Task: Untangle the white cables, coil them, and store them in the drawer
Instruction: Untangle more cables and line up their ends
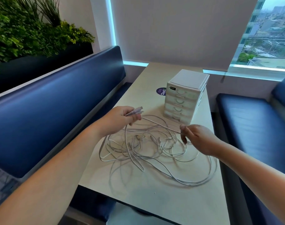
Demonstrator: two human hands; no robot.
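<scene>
Head view, near to far.

- Table: pale top, near edge closest to the camera. Both forearms reach in over it from the bottom corners.
- White cables: loose tangle lying on the middle of the table, many overlapping loops. The widest loop sweeps out toward the table's right edge. Several plug ends lie within the heap; count not readable.
- Right hand: above the right side of the tangle. Thumb and forefinger are closed to a narrow pinch on a single strand; the other fingers are curled loosely below. Back of hand faces the camera.
- Left hand: above the far left side of the heap, fingers wrapped around cable ends. Two connectors stick out past the thumb, side by side, pointing right.
- The pinched strand runs between the two hands, raised off the table and fairly straight.
- Drawer unit: small white stack of drawers, just beyond the tangle, apart from both hands. Fronts look pushed in.
- Round purple sticker: on the tabletop, partly behind the unit's left side.
- Blue benches on both sides; blind behind; plants upper left.
</scene>
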